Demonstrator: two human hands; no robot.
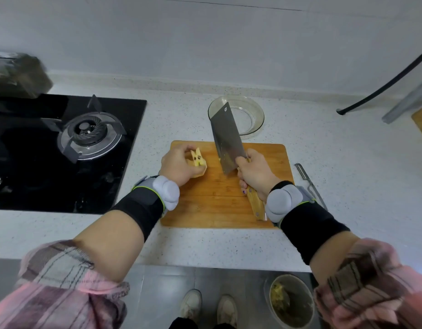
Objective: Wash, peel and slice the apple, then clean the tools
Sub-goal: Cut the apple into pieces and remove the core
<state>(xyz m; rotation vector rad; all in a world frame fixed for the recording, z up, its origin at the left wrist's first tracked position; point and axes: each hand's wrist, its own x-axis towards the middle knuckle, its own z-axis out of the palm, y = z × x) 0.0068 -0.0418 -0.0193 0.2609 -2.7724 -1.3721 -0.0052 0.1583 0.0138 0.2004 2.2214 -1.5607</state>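
Waste bin (292, 302) on the floor at 5 o'clock, holding scraps. Wooden cutting board (205, 205) at centre on the speckled table (205, 248). Right hand (256, 173), fingers curled round the cleaver (227, 141) handle, blade tilted up toward 11 o'clock, tip over the glass bowl. Left hand (178, 165), fingers pinching the peeled, cut apple piece (197, 161) on the board's 10 o'clock corner, core and seeds facing up. Peeler (309, 185) lies just off the board at 3 o'clock. Glass bowl (248, 115) beyond the board at 12 o'clock. Gas hob (39, 162) at 9 o'clock.
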